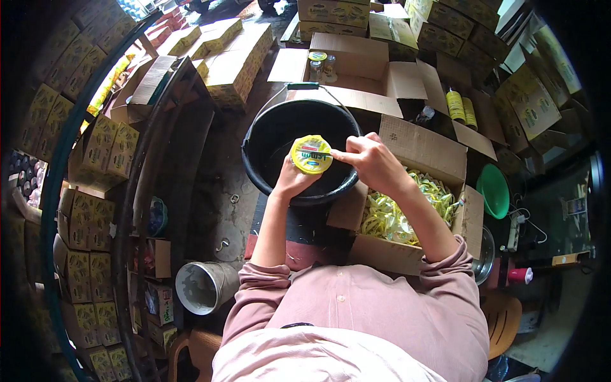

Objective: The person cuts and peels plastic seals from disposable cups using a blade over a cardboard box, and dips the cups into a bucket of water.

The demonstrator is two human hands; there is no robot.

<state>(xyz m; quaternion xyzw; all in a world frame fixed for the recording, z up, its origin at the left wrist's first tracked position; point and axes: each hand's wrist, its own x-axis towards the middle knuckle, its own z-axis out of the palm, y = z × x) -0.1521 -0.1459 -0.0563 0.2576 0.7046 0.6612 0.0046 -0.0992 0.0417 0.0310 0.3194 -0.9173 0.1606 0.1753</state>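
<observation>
A round tub (311,155) with a yellow printed top faces up at me, its body mostly hidden by my left hand (294,179). The fingers of that hand are wrapped round it from below. My right hand (372,159) is closed, with a thin dark blade-like tool (326,155) at its fingertips. This tool lies across the printed top, touching or just above it. Both hands are over a black bucket (251,149) with a raised wire handle. The bottom of the bucket is too dark to make out.
On the right, an open carton (388,253) holds yellow-green printed strips (407,219). Farther back, another carton (350,54) contains several jars (330,67). A green bowl (493,191) is at the right, and a pale bucket (203,288) stands at lower left. Stacked printed boxes (83,274) line the left.
</observation>
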